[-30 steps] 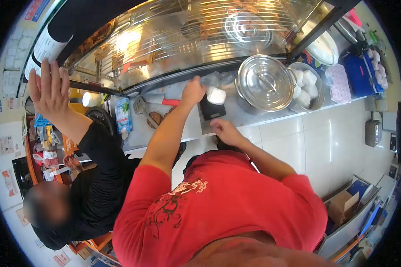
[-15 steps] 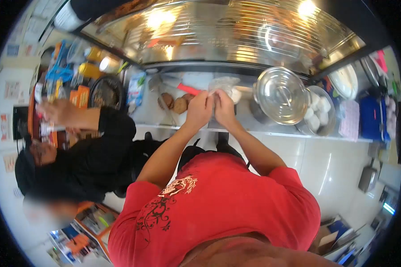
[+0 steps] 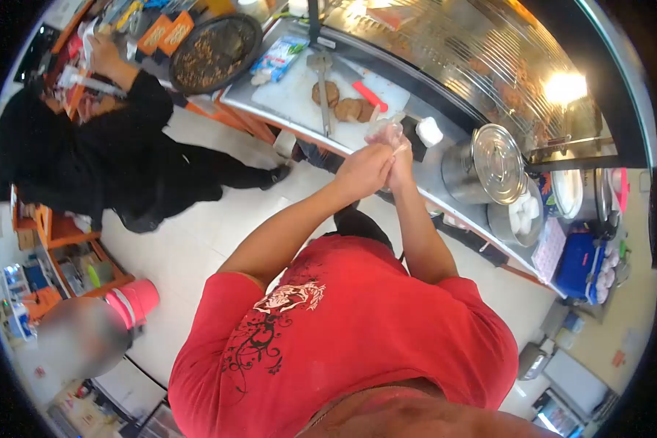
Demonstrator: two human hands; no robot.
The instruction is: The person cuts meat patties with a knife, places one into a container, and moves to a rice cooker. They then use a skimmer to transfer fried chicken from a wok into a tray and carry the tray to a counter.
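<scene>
A crinkled clear plastic glove (image 3: 385, 133) lies over the fingers of my right hand (image 3: 401, 169), which point up toward the counter inside it. My left hand (image 3: 367, 172) is closed at the lower edge of the plastic, against my right hand. Just past my hands, several round brown patties (image 3: 348, 109) rest on a white cutting board (image 3: 281, 98). A metal spatula (image 3: 323, 87) lies across the board, and a red handle (image 3: 370, 95) sits behind the patties. To the right, a white bundle (image 3: 428, 131) stands by a dark box.
A lidded steel pot (image 3: 482, 166) and a metal bowl (image 3: 500, 225) with white bundles stand at right. The glass display case (image 3: 474, 66) borders the counter's back. A black round tray (image 3: 215, 55) holds brown bits at left. A person in black (image 3: 109, 157) works there.
My view has turned, showing more floor on the left. My hands have come together, with my left hand now overlapping my right and the plastic around my right fingers.
</scene>
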